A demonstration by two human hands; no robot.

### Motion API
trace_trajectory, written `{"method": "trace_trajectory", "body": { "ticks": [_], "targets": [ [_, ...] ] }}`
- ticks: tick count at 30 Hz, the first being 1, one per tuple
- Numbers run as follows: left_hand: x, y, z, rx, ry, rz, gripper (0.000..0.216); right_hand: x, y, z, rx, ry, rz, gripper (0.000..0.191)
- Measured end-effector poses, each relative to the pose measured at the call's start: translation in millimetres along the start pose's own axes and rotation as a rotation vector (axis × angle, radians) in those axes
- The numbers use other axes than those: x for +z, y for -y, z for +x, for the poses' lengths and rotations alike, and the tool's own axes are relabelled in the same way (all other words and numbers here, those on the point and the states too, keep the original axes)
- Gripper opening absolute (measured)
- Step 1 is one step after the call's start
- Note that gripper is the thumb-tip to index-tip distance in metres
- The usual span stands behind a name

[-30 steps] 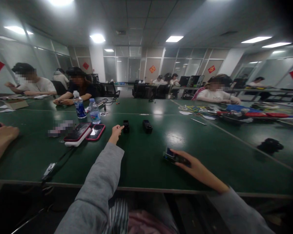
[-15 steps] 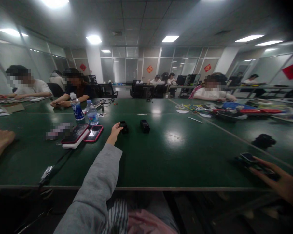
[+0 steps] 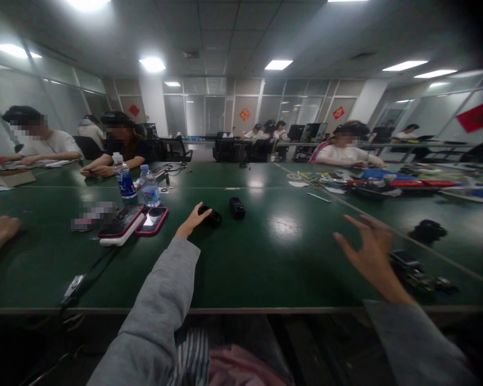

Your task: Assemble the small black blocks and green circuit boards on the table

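My left hand (image 3: pixel 191 221) has its fingers closed on a small black boxy device (image 3: pixel 213 216), which lies turned at an angle low over the table. Just to the right stands a second black boxy device (image 3: pixel 237 208), untouched. My right hand (image 3: pixel 366 249) hovers over the table with its fingers apart and nothing in them, slightly blurred. Beside that wrist lies a circuit board with a small screen (image 3: pixel 421 272). Beyond it, on the right, sits a black object (image 3: pixel 428 230) whose kind I cannot make out.
Two phones (image 3: pixel 152 220) (image 3: pixel 123 220), a white power bank (image 3: pixel 123 236) and two water bottles (image 3: pixel 124 177) (image 3: pixel 150 187) stand left on the green table (image 3: pixel 265 268). A pen (image 3: pixel 319 198) and cable clutter lie right. Another person's hand (image 3: pixel 0 236) rests at far left.
My right hand has let go of the circuit board and moved left, fingers spreading. The black device in my left hand has turned and shifted a little to the right.
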State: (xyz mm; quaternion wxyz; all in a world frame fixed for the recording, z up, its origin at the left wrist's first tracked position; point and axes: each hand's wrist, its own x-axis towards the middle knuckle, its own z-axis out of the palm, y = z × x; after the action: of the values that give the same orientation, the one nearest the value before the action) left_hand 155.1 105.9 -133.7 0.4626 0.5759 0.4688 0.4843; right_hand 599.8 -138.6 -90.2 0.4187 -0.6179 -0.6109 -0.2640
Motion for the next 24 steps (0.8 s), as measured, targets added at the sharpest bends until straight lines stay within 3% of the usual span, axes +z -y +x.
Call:
{"method": "trace_trajectory", "body": {
  "ticks": [3, 6, 8, 11, 16, 20, 22, 24],
  "targets": [
    [0, -10, -7, -0.032, -0.006, -0.045, 0.054, 49, 80, 11, -0.095, 0.182, 0.211, 0.053],
    [2, -21, -16, -0.010, 0.132, -0.057, 0.043, 94, 154, 10, -0.194, 0.452, 0.336, 0.059],
    [4, -27, -22, 0.009, 0.256, -0.055, 0.036, 114, 189, 8, -0.242, 0.561, 0.321, 0.069],
    [7, -32, -27, -0.032, 0.379, -0.045, 0.032, 126, 212, 7, -0.258, 0.624, 0.281, 0.074],
    [7, -34, -29, -0.068, 0.366, -0.076, 0.028, 108, 198, 5, -0.246, 0.747, 0.398, 0.052],
    [4, -30, -26, -0.071, 0.346, -0.105, 0.026, 75, 152, -12, -0.235, 0.788, 0.518, 0.054],
    [3, -26, -23, -0.077, 0.346, -0.103, 0.027, 56, 114, -23, -0.147, 0.703, 0.467, 0.052],
    [2, -22, -20, -0.070, 0.362, -0.099, 0.029, 32, 67, -31, -0.021, 0.516, 0.348, 0.053]
  ]
}}
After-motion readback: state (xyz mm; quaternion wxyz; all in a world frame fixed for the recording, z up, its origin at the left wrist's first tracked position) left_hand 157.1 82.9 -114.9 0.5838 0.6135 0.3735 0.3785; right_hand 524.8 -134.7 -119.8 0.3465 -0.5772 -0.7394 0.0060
